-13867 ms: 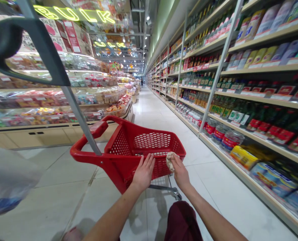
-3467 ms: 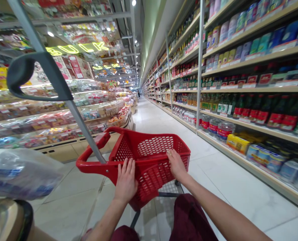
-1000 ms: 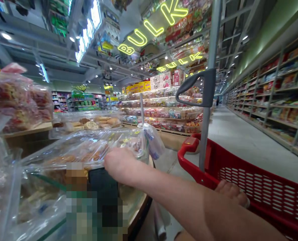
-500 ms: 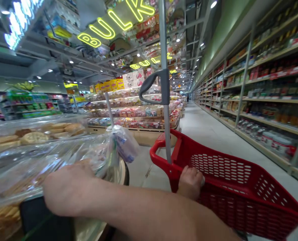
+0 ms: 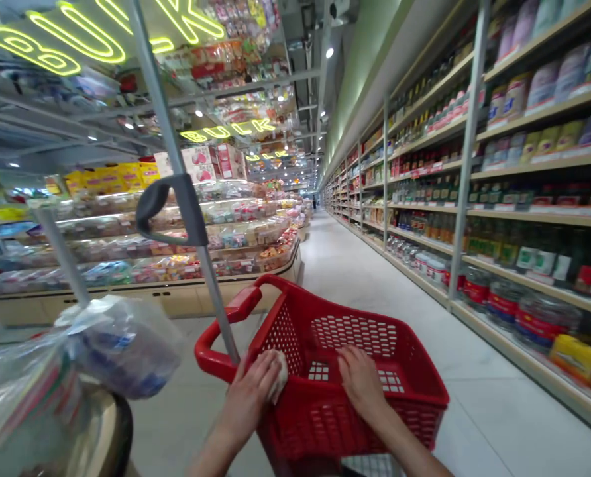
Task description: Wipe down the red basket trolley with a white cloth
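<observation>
A red plastic shopping cart (image 5: 355, 430) with perforated sides stands before me, and no goods show in its basket. My left hand (image 5: 248, 391) rests at the basket's near left corner, its fingers closed over a crumpled whitish cloth or tissue (image 5: 279, 379). My right hand (image 5: 360, 381) reaches across the near rim with fingers extended and slightly bent, nothing visible in them. Whether it presses on the rim is hard to tell. A grey metal pole (image 5: 169, 126) with a dark grey looped grip (image 5: 176, 209) rises beside the cart's red handle (image 5: 220, 344).
On the left, a clear plastic bag (image 5: 126, 341) hangs by a display stand (image 5: 99, 430) covered with plastic. Bulk candy bins (image 5: 176, 265) lie beyond. Stocked shelves (image 5: 425, 225) line the right side of a pale tiled aisle (image 5: 320, 248).
My right hand has come back from the packaged baked goods on the left to the cart. My left hand stays at the cart's corner. The view has swung right.
</observation>
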A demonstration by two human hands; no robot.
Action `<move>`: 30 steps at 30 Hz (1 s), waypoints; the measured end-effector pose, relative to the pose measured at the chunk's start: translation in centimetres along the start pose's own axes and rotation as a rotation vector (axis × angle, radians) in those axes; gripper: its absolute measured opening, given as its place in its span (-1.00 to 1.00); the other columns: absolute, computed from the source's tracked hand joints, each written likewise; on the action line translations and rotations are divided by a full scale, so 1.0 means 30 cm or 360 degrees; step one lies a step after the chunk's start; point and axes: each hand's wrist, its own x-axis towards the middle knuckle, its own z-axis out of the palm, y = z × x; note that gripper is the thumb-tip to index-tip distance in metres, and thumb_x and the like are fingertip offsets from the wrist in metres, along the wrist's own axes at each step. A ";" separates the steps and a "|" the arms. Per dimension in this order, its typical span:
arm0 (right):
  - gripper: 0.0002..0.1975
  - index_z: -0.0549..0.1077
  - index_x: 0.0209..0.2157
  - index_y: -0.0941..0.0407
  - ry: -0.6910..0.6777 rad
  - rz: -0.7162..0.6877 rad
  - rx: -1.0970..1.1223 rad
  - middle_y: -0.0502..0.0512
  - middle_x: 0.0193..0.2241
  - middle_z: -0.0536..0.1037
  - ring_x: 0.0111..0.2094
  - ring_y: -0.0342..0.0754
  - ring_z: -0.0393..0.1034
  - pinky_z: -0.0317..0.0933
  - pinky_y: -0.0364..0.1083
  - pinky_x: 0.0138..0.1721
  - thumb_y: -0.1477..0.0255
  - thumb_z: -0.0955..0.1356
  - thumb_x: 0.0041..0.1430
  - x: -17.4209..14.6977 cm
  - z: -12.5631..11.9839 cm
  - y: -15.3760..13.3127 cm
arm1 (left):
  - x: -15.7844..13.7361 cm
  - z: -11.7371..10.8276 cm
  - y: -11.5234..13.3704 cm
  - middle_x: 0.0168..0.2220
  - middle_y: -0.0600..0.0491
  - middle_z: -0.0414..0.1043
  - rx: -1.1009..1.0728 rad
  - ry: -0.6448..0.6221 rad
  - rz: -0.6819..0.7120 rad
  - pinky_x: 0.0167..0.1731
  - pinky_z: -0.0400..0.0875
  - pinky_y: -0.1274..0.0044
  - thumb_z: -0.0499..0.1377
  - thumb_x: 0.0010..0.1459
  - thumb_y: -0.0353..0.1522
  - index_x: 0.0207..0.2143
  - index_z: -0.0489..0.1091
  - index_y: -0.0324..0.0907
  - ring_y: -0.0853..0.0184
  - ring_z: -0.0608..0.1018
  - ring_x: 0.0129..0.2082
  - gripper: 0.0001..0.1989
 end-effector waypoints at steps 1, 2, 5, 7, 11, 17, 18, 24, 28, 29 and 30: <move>-0.58 0.47 -0.47 0.13 0.0002 0.0090 -0.0084 0.15 -0.57 0.49 -0.53 -0.04 0.36 0.21 -0.06 -0.46 0.42 0.05 0.20 -0.058 -0.006 0.088 | -0.013 0.005 -0.024 -0.04 0.09 0.37 0.0082 0.0070 0.0074 0.17 -0.24 0.40 -0.03 0.08 -0.43 -0.07 0.26 -0.05 0.39 0.39 -0.05 -0.66; -0.58 0.46 -0.53 0.12 -0.0018 0.0269 -0.0289 0.14 -0.59 0.48 -0.52 -0.04 0.36 0.19 -0.07 -0.45 0.43 0.06 0.19 -0.110 0.003 0.156 | -0.021 0.017 -0.038 -0.04 0.05 0.37 0.0135 0.0112 0.0054 0.17 -0.26 0.38 -0.04 0.08 -0.43 -0.05 0.24 -0.08 0.38 0.40 -0.06 -0.65; -0.67 0.45 -0.51 0.11 -0.0343 0.0568 -0.0545 0.09 -0.51 0.51 -0.43 -0.03 0.39 0.16 -0.07 -0.34 0.40 0.13 0.17 -0.197 0.065 0.245 | -0.004 0.082 -0.009 -0.06 -0.06 0.38 0.0194 0.0194 -0.0042 0.16 -0.22 0.31 -0.08 0.10 -0.42 -0.08 0.26 -0.16 0.30 0.41 -0.07 -0.68; -0.74 0.45 -0.42 0.09 -0.0501 0.0608 -0.0527 0.07 -0.41 0.53 -0.36 -0.02 0.39 0.13 -0.08 -0.31 0.33 0.18 0.16 -0.195 0.095 0.248 | 0.037 0.131 0.055 -0.09 -0.05 0.40 0.0113 0.0179 0.0027 0.15 -0.17 0.33 -0.07 0.09 -0.41 -0.13 0.29 -0.18 0.30 0.42 -0.09 -0.71; -0.74 0.43 -0.38 0.09 -0.0611 0.0603 -0.0527 0.05 -0.37 0.51 -0.31 -0.03 0.37 0.08 -0.11 -0.32 0.27 0.19 0.16 -0.149 0.081 0.252 | 0.101 0.168 0.098 -0.14 0.02 0.44 -0.0118 0.0058 0.0148 0.12 -0.09 0.38 -0.13 0.09 -0.49 -0.18 0.34 -0.15 0.35 0.44 -0.11 -0.67; -0.66 0.42 -0.49 0.11 -0.0579 0.0615 -0.0599 0.05 -0.45 0.50 -0.37 -0.08 0.33 -0.01 -0.11 -0.31 0.32 0.13 0.21 -0.147 0.046 0.292 | 0.092 0.152 -0.033 -0.04 -0.06 0.36 -0.0020 -0.0113 0.0050 0.09 -0.06 0.24 -0.14 0.12 -0.45 -0.10 0.30 -0.16 0.23 0.40 -0.05 -0.66; -0.64 0.42 -0.50 0.11 -0.0570 0.0616 -0.0608 0.05 -0.45 0.51 -0.37 -0.09 0.33 -0.02 -0.11 -0.30 0.34 0.12 0.22 -0.148 0.046 0.298 | 0.103 0.160 -0.009 -0.05 -0.07 0.36 -0.0040 -0.0145 0.0028 0.08 -0.03 0.26 -0.14 0.12 -0.45 -0.11 0.30 -0.17 0.23 0.39 -0.04 -0.66; -0.68 0.43 -0.48 0.12 -0.0503 0.0576 -0.0689 0.04 -0.43 0.51 -0.34 -0.10 0.30 -0.06 -0.12 -0.26 0.36 0.14 0.21 -0.163 0.012 0.363 | 0.167 0.181 0.089 -0.06 -0.03 0.38 -0.0204 -0.0197 0.0144 0.12 -0.10 0.30 -0.17 0.12 -0.51 -0.11 0.32 -0.16 0.30 0.38 -0.03 -0.62; -0.67 0.41 -0.46 0.13 -0.0439 0.0679 -0.0741 0.06 -0.41 0.50 -0.31 -0.09 0.27 -0.10 -0.08 -0.21 0.40 0.11 0.23 -0.182 -0.019 0.393 | 0.127 0.156 -0.023 0.03 -0.07 0.28 -0.0105 -0.0091 0.0106 0.11 -0.23 0.16 -0.15 0.14 -0.45 -0.04 0.25 -0.15 0.22 0.34 0.02 -0.64; -0.67 0.41 -0.46 0.13 -0.0422 0.0697 -0.0748 0.06 -0.40 0.50 -0.30 -0.08 0.26 -0.11 -0.07 -0.20 0.40 0.11 0.23 -0.185 -0.021 0.395 | 0.125 0.155 -0.023 0.03 -0.08 0.27 -0.0080 -0.0076 0.0076 0.11 -0.23 0.15 -0.15 0.15 -0.44 -0.04 0.25 -0.17 0.21 0.33 0.02 -0.64; -0.67 0.41 -0.46 0.13 -0.0411 0.0708 -0.0750 0.06 -0.40 0.50 -0.30 -0.08 0.26 -0.12 -0.06 -0.20 0.40 0.10 0.23 -0.186 -0.020 0.396 | 0.127 0.157 -0.007 0.03 -0.09 0.28 -0.0064 -0.0070 0.0052 0.11 -0.22 0.15 -0.16 0.15 -0.44 -0.05 0.25 -0.19 0.21 0.33 0.02 -0.64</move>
